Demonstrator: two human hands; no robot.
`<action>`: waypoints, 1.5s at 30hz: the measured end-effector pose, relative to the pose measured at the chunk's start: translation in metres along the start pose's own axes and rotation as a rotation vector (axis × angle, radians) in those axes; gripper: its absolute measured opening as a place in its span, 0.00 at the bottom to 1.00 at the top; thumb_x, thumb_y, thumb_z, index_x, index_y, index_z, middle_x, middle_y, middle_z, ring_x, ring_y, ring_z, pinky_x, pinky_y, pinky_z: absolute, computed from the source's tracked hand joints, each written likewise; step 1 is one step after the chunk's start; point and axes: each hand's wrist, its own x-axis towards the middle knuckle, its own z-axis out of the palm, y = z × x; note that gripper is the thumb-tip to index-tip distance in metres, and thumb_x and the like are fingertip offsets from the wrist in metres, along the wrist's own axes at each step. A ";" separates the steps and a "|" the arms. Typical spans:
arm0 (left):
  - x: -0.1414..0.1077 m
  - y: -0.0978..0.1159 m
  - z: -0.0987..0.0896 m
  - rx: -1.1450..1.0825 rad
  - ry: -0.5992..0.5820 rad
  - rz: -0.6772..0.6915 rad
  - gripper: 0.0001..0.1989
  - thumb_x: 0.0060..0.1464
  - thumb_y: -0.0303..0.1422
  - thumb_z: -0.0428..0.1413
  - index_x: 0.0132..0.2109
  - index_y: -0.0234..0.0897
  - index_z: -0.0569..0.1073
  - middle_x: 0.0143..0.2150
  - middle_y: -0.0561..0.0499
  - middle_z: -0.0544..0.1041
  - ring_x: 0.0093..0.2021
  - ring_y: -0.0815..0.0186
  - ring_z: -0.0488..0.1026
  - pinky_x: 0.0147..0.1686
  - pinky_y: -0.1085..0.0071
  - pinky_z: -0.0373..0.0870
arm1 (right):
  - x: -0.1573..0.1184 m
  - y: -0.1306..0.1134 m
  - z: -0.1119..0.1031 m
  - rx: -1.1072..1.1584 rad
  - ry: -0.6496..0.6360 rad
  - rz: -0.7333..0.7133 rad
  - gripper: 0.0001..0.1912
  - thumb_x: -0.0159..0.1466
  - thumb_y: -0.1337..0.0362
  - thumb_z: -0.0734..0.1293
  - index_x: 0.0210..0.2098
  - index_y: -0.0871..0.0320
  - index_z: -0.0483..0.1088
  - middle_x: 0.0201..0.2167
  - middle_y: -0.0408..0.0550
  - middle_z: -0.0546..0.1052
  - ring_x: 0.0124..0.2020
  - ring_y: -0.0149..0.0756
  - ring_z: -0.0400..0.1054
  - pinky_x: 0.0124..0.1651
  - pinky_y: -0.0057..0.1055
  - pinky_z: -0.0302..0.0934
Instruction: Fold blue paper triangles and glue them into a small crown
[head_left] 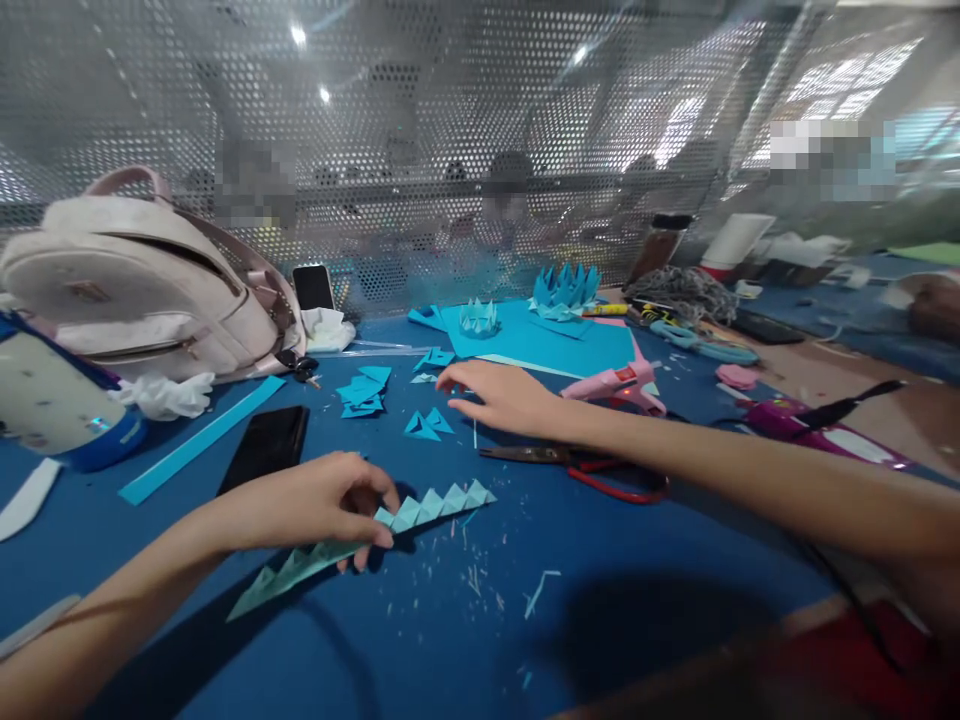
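Observation:
My left hand grips a light-teal strip of folded paper triangles near its middle, thumb on the near side. The strip slants up to the right just above the blue table. My right hand reaches over the table with fingers apart and nothing visible in them. Close to its fingertips lie small blue folded paper triangles, and a few more pieces lie just behind. To their left is a loose pile of blue folded paper. Red-handled scissors rest below my right forearm.
A pink glue gun lies behind my right forearm. Two paper crowns, one pale and one blue, stand on blue sheets. A black phone, blue strip, cup and backpack occupy the left.

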 end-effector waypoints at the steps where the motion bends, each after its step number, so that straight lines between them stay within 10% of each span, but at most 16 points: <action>1: -0.001 -0.001 -0.001 0.045 0.027 0.007 0.13 0.62 0.42 0.52 0.38 0.37 0.74 0.30 0.51 0.78 0.30 0.65 0.76 0.31 0.74 0.67 | 0.011 0.005 0.005 -0.051 0.004 0.004 0.09 0.68 0.67 0.64 0.48 0.60 0.69 0.48 0.54 0.75 0.49 0.44 0.66 0.43 0.35 0.58; 12: 0.004 0.003 0.014 0.262 0.292 -0.011 0.17 0.65 0.44 0.48 0.39 0.40 0.77 0.35 0.51 0.77 0.35 0.63 0.72 0.33 0.72 0.63 | 0.065 0.015 0.032 -0.218 -0.009 0.040 0.04 0.65 0.72 0.65 0.40 0.64 0.71 0.47 0.60 0.73 0.48 0.48 0.61 0.36 0.33 0.50; 27: 0.054 0.021 0.029 0.088 0.382 0.026 0.12 0.62 0.38 0.50 0.41 0.40 0.78 0.34 0.54 0.79 0.32 0.66 0.72 0.31 0.73 0.62 | -0.040 -0.004 -0.027 0.397 -0.164 0.016 0.06 0.60 0.64 0.73 0.29 0.59 0.75 0.27 0.40 0.77 0.29 0.29 0.70 0.33 0.24 0.57; 45: 0.060 0.024 0.057 0.212 0.476 -0.041 0.05 0.56 0.36 0.58 0.35 0.42 0.76 0.33 0.56 0.79 0.36 0.62 0.70 0.37 0.67 0.56 | -0.061 -0.006 -0.008 0.355 -0.235 0.081 0.10 0.58 0.62 0.76 0.30 0.59 0.73 0.29 0.40 0.75 0.31 0.30 0.66 0.32 0.25 0.54</action>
